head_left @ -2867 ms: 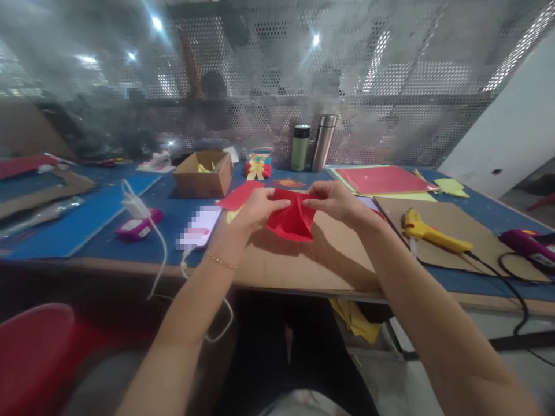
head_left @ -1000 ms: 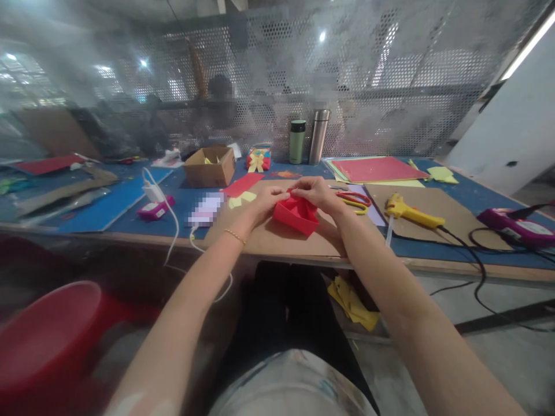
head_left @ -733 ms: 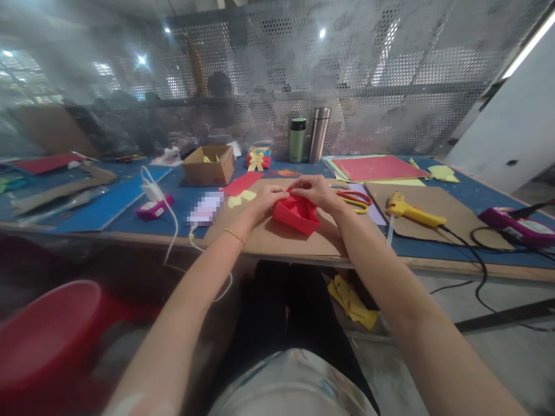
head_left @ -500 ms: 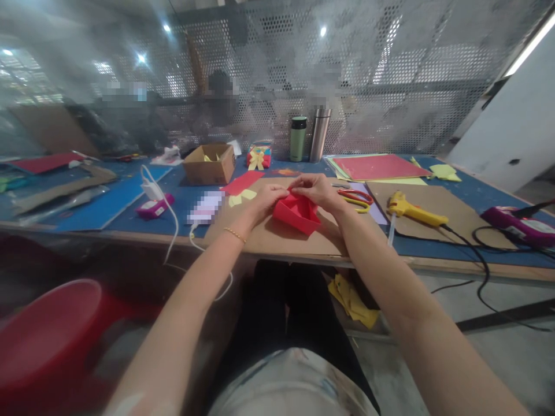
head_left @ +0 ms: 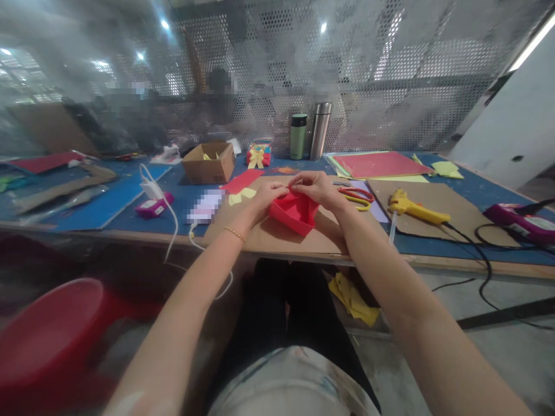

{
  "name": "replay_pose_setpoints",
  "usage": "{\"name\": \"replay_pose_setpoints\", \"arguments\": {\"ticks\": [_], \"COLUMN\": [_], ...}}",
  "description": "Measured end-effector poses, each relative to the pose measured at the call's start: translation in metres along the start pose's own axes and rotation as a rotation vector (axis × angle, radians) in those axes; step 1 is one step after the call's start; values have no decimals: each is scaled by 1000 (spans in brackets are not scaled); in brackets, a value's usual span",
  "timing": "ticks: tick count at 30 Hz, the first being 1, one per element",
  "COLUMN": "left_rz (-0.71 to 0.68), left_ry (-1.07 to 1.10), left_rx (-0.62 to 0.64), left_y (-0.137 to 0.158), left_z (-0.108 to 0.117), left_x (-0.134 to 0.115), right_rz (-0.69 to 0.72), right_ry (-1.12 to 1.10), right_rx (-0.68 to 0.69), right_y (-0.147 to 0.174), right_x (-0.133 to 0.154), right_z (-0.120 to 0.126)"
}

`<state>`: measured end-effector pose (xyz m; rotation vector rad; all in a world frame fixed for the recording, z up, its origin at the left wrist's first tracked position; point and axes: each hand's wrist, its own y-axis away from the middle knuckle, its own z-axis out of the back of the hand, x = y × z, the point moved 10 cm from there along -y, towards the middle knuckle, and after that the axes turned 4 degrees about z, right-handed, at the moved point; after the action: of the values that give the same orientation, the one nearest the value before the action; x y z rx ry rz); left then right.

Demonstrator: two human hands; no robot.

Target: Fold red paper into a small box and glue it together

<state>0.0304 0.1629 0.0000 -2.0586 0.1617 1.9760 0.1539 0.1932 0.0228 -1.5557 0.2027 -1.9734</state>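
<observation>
A folded red paper box [head_left: 291, 218] with an open top sits tilted over a brown cardboard sheet [head_left: 247, 240]. My left hand [head_left: 267, 199] is closed on the far left part of its rim. From the right, my right hand [head_left: 315, 188] pinches the far edge, its fingertips close to those of the left. Both hands partly hide that far edge. Just right of my right hand lie red-and-yellow-handled scissors [head_left: 358, 196]. To the left of my left hand are a pale yellow paper bow [head_left: 241, 196] and a red paper sheet [head_left: 243, 181].
A yellow hot glue gun [head_left: 416, 209] rests on cardboard at right, its cord running off the table edge. Further back stand a cardboard box [head_left: 208, 163], a green tumbler [head_left: 298, 137] and a steel flask [head_left: 320, 132]. A red stool [head_left: 52, 329] is at lower left.
The red paper box has turned slightly and shifted a little left between my hands. Both hands keep hold of its far edge.
</observation>
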Motion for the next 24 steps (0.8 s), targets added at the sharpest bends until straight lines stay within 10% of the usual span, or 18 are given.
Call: {"name": "replay_pose_setpoints", "arguments": {"ticks": [24], "left_rz": [1], "left_ry": [-90], "left_rx": [-20], "left_y": [0], "left_z": [4], "left_x": [1], "right_rz": [125], "right_ry": [62], "right_rx": [73], "right_y": [-5], "right_x": [2], "right_z": [-6]}}
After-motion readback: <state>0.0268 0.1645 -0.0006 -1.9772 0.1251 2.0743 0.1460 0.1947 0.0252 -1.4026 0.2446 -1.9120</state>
